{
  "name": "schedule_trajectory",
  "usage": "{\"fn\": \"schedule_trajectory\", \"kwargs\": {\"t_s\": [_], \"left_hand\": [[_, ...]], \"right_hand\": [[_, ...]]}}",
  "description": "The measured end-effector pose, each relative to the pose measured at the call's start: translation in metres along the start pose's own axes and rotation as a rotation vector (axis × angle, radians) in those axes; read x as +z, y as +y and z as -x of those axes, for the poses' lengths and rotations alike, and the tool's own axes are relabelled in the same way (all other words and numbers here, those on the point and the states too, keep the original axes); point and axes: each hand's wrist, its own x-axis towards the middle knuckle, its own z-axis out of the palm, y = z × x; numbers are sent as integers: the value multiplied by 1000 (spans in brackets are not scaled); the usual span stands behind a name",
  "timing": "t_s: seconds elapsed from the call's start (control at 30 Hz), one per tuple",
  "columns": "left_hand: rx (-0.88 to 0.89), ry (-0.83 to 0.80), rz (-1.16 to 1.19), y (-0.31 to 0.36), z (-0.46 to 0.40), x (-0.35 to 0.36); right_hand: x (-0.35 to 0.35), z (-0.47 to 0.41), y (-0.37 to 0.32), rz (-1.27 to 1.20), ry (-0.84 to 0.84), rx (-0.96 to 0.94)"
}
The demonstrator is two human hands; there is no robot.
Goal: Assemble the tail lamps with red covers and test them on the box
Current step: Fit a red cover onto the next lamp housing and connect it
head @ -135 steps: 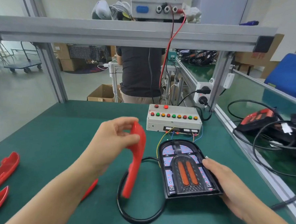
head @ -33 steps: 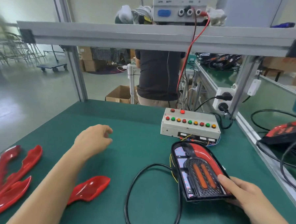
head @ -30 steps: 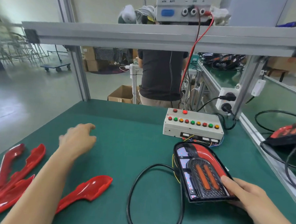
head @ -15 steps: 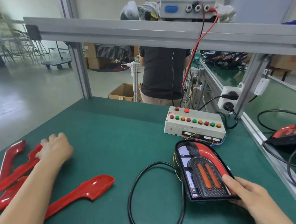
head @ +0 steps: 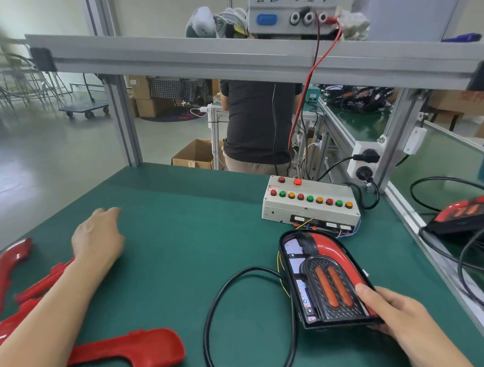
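The right hand grasps the near corner of the tail lamp lying on the bench, while the left hand, released and empty, hovers nearer the loose red covers, whose long axes run leftward behind it.

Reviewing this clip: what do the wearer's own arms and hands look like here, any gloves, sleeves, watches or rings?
Both forearms are bare right down to the frame edge; no sleeve shows. The left hand and right hand wear no gloves. No watch, wristband or ring is visible on either.
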Motion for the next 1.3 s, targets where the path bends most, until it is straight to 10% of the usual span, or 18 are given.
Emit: {"fn": "schedule_trajectory", "kwargs": {"t_s": [0.27,0.5,0.67,1.0,1.13,1.3], "left_hand": [[366,275,857,104,29,-37],[-23,-640,1912,190,58,-65],[-196,-1035,1920,219,88,-39],[-153,-1120,1919,235,99,-27],[74,-746,1298,226,85,-8],[59,-1036,942,223,90,10]], "right_hand": [[-1,0,-3,-20,-31,3],[1,3,-6,119,38,28],[9,16,-24,653,360,-387],[32,37,-43,998,225,-659],[20,34,-45,816,253,-632],[22,37,-43,767,226,-578]]}}
